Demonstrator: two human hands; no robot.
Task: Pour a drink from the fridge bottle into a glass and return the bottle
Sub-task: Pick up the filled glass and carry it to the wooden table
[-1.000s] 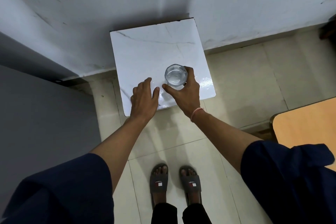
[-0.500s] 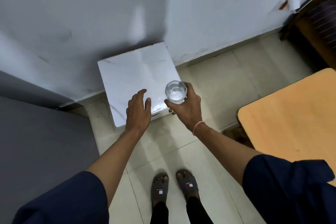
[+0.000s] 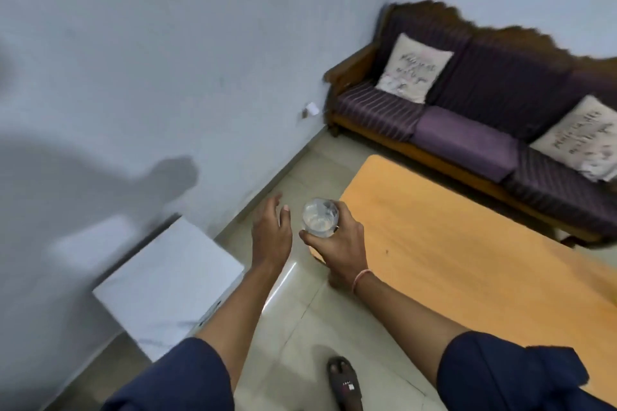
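My right hand (image 3: 337, 243) grips a clear drinking glass (image 3: 320, 217) from the side and holds it upright in the air over the tiled floor, close to the near corner of an orange wooden table (image 3: 467, 243). The glass looks see-through, with pale liquid or reflections inside. My left hand (image 3: 271, 230) hovers just left of the glass with fingers spread, touching nothing. No bottle or fridge is in view.
A small white marble-patterned table (image 3: 167, 280) stands at lower left against the pale wall. A dark purple sofa (image 3: 474, 117) with two cushions runs along the far right. A sandalled foot (image 3: 344, 380) shows on the tiled floor below.
The glass has been lifted off the small white table and carried right towards the orange table. The view swung right, bringing the sofa in. My left hand followed, still empty.
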